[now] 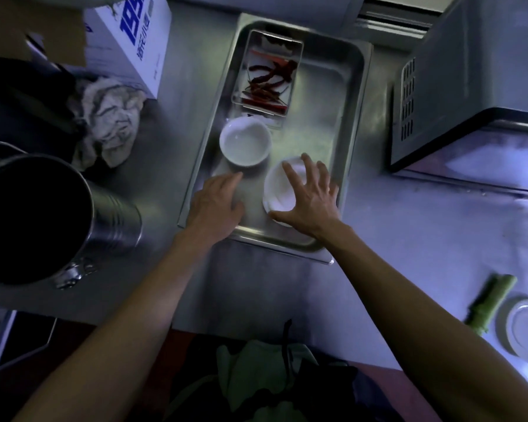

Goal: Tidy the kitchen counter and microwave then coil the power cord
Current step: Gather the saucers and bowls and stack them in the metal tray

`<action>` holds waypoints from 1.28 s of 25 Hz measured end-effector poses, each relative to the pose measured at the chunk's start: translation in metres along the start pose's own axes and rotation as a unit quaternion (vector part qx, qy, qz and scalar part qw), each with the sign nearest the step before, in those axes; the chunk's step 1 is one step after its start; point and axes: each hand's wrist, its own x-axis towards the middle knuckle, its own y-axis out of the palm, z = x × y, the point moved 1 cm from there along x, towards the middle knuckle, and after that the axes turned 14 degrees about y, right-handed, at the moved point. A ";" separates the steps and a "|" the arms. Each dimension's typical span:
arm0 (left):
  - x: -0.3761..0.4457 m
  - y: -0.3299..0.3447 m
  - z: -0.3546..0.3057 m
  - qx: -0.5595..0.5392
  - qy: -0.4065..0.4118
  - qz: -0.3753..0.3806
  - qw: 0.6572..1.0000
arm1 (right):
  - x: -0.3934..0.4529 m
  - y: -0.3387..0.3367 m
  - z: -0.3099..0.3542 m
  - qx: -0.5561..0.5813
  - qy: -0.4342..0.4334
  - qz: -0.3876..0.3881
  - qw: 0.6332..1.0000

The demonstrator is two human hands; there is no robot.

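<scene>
A steel tray (352,95) is seen lying lengthways on the counter (256,287), its long axis running away from the person, and both hands are reached into its near end. The right hand (310,202) is spread wide over a small white bowl (276,190) in the near right part of the tray; the fingers are splayed and laid over the bowl's far rim while the thumb is set at its near edge. Whether the bowl is truly gripped or only covered cannot be told.

The left hand (215,205) is held flat and relaxed on the tray floor, fingers straight, nothing held. Its fingertips are pointed toward a second white bowl (245,143), which lies just beyond them, up and slightly to the right, apparently not quite touched. That bowl is plainly nearer the left hand than the right.

Beyond the bowls, a clear rectangular container of dried red chillies (267,73) is seen at the tray's far end. The microwave (470,95) is standing well apart to the right. A crumpled rag (107,123) and a large steel pot (40,220) are on the left; a green stalk (489,303) and a saucer (523,328) are at the near right.

A short forward reach is likely called for from the left hand. No power cord is visible.
</scene>
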 end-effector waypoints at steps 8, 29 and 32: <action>-0.002 0.002 0.008 -0.024 0.001 0.027 0.999 | 0.016 0.034 0.006 -0.019 0.037 0.061 0.997; -0.001 0.006 0.003 -0.043 0.075 0.038 0.996 | -0.003 0.039 0.008 -0.002 0.104 0.062 0.993; 0.000 0.006 -0.019 -0.043 0.092 0.040 0.994 | -0.031 0.021 0.002 0.018 0.095 0.014 0.995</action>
